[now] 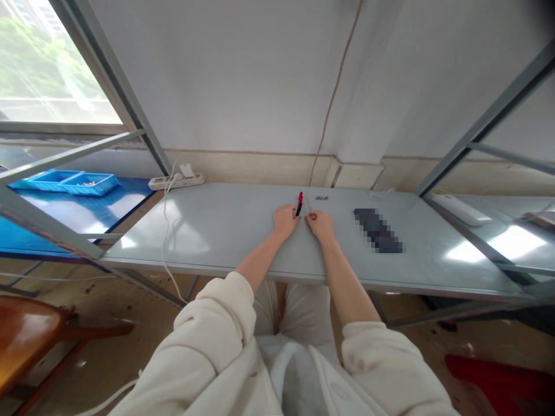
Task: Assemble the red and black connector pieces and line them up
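Observation:
My left hand [286, 221] rests on the grey table with its fingers curled in at the lower end of a slim red-and-black pen [300, 200]. The pen's red end points toward the wall. Just to the right, my right hand [321, 223] is closed in a pinch, thumb against forefinger. A faint clear piece [309, 203] shows by its fingertips, too indistinct to name. Beyond the right hand, several small dark pieces [321, 198] lie in a row. The two hands are close together but apart.
A blurred-out dark flat object [378, 231] lies right of my hands. At the back left, a white power strip [176, 181] trails a cable over the table's front edge. Metal posts [451, 141] frame both sides. A blue divided tray [65, 181] stands on the left-hand table.

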A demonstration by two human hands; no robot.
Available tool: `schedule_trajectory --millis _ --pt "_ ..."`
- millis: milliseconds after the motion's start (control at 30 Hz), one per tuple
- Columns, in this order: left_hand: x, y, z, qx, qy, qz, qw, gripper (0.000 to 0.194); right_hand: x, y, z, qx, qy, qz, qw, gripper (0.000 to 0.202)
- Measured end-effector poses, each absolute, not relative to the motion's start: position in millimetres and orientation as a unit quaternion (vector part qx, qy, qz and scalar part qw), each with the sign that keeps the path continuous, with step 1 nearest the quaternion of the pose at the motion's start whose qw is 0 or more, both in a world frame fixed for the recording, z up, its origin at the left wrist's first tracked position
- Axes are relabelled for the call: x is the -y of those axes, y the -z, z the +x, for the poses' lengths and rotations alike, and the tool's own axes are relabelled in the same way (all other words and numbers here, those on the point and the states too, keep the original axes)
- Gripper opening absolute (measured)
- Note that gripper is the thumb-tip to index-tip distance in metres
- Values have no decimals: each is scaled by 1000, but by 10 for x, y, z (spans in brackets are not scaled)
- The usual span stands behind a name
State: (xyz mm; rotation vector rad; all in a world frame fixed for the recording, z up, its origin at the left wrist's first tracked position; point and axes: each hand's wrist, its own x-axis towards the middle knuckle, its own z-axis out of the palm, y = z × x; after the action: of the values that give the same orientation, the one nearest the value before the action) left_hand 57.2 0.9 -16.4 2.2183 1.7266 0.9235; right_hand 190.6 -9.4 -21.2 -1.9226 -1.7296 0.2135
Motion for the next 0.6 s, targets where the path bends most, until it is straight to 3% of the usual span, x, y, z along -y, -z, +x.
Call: schedule_trajectory --millis 100,367,600 --pt "113 120 547 -539 -332 773 41 39 87 224 1904 644 -69 -712 270 23" --pt "146 122 513 -509 -297 808 -8 25 108 218 1863 658 -27 -715 234 22" --pt "117 95 340 -491 -318 811 22 16 167 200 1811 647 7 -725 236 26"
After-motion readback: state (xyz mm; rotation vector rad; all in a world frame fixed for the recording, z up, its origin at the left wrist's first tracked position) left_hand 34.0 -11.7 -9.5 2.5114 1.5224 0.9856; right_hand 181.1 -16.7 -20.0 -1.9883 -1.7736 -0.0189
